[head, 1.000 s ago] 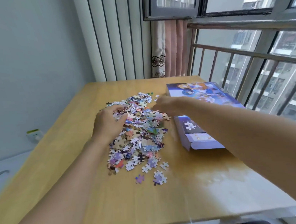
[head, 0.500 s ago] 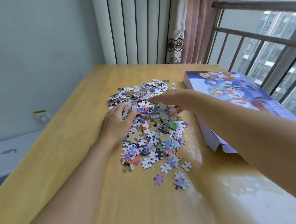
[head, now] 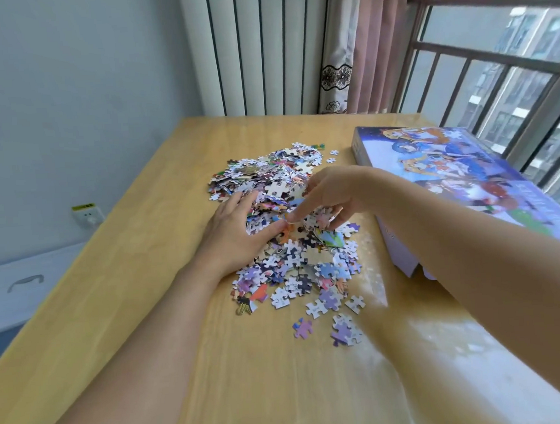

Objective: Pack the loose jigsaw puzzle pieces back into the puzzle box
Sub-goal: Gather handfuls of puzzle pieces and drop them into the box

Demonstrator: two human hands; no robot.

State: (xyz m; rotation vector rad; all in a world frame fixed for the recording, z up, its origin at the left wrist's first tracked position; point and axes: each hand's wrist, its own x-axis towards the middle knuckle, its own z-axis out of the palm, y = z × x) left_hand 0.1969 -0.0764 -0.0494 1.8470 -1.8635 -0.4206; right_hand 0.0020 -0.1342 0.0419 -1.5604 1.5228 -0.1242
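A heap of loose jigsaw pieces (head: 284, 251) lies in the middle of the wooden table (head: 140, 302). The blue picture-printed puzzle box (head: 460, 174) lies to the right of the heap, its near end partly hidden by my right forearm. My left hand (head: 237, 237) curls round the left side of the heap, fingers and thumb cupped against the pieces. My right hand (head: 330, 195) reaches in from the right, and its curled fingers grip a clump of pieces at the heap's centre. The two hands nearly meet over the pile.
A few stray pieces (head: 341, 331) lie nearer me on the table. Behind the table are a white ribbed wall panel (head: 262, 49) and a pink curtain (head: 377, 48). A railed window (head: 499, 67) is on the right, a wall socket (head: 87, 215) on the left.
My right hand has dropped onto the heap and its fingers have curled round pieces. My left hand has pushed in against the pile. The view has shifted slightly left.
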